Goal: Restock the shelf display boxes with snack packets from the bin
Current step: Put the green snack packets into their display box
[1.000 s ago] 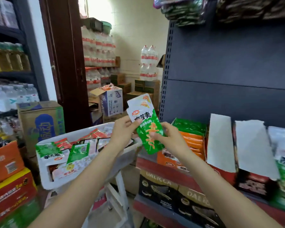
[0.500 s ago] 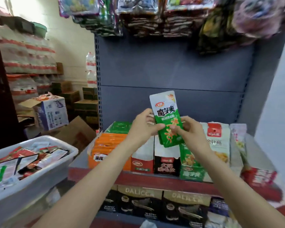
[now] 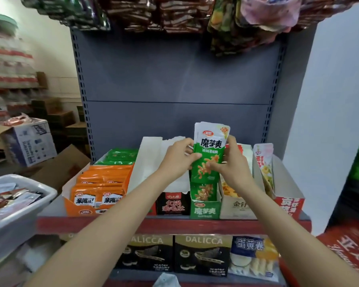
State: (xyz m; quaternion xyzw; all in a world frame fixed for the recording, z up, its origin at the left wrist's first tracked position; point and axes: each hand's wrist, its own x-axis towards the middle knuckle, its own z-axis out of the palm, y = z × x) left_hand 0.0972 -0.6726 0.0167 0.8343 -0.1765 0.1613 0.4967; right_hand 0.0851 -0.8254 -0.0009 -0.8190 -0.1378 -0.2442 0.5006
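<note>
**Both hands on green packets, above green display box**

Left hand and right hand both grip a small stack of green snack packets, upright, fingers curled round the side edges, thumbs on the front. Looks like more than one packet; exact count unclear. Stack's lower end sits just above the open green display box on the shelf, which already holds matching packets. Orange display box well to the left, black box just beside the green one. White bin at far left, packets inside.
</note>
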